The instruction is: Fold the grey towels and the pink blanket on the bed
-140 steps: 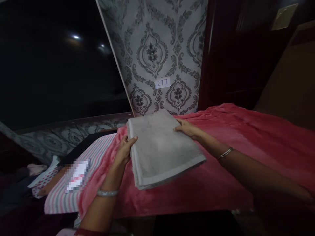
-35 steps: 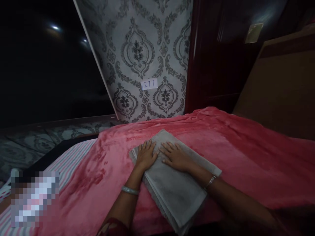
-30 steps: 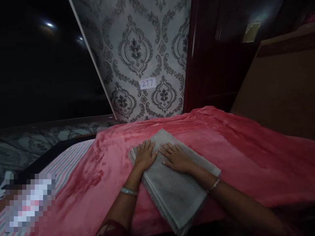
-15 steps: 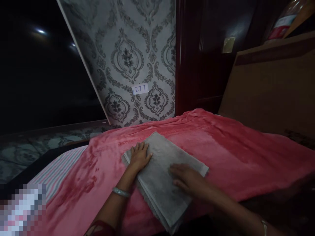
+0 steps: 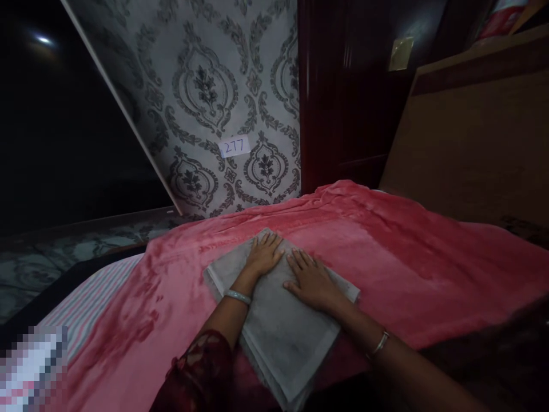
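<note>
Folded grey cloth (image 5: 283, 337) lay flat on the pink blanket (image 5: 386, 274), roughly mid-view, below the wall (image 5: 206, 86) with the "277" label (image 5: 234, 146). Both hands open, palms down on its upper face, neither gripping. Left hand (image 5: 263, 254): flat near the far corner, fingers a little apart and pointing away from the wearer. Right hand (image 5: 313, 283): just beside it, fingers spread and angled to far left, thumb out to the side. Left wrist wore a pale bangle (image 5: 238, 296), right wrist a thin metal one.

Cloth sat askew; long axis ran from far left to near right. One corner pointed toward the wall, another toward the wearer. Stacked layers showed along the near-left long edge.

Versus half a second earlier: left hand had moved from the left edge toward the far corner; right hand, then blurred and nearer the wearer, had gone up the cloth next to the left. Cloth's place on the blanket looked unchanged over that gap. In the earliest frame, by contrast, both hands held it by opposite sides.
</note>
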`<state>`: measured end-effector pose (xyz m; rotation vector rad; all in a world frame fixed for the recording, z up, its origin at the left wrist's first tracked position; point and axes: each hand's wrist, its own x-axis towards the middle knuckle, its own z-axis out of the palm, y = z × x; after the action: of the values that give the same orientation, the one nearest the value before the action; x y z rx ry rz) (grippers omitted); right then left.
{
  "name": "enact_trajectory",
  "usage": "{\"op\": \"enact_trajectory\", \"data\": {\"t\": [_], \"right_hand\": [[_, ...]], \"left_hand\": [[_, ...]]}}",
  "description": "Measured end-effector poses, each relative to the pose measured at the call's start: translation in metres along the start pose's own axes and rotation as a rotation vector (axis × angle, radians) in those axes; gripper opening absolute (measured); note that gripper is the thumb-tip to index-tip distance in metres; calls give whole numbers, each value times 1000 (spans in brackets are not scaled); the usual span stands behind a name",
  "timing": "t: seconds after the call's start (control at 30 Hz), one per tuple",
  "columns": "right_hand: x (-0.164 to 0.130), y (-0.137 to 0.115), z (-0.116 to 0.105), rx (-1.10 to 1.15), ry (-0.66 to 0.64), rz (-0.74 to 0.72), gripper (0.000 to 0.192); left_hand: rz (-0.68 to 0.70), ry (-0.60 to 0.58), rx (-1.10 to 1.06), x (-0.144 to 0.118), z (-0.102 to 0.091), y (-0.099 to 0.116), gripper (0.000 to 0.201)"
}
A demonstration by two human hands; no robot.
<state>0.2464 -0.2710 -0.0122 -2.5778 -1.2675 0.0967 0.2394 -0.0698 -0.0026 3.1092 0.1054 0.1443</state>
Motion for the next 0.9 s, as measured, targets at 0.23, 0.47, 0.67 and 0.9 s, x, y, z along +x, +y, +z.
{"op": "enact_trajectory", "data": {"t": [0.23, 0.47, 0.67, 0.9], "right_hand": [[-13, 1, -4, -39, -35, 17, 78], [-56, 11, 12, -85, 18, 52, 77], [-93, 27, 21, -86, 77, -29, 76], [-58, -25, -12, 4, -10, -93, 62]], "left_hand": [[-5, -16, -12, 1, -2, 0, 60], [-11, -42, -45, 1, -4, 2, 60], [8, -83, -68, -10, -18, -9, 58], [-96, -56, -37, -71, -38, -49, 61]]}}
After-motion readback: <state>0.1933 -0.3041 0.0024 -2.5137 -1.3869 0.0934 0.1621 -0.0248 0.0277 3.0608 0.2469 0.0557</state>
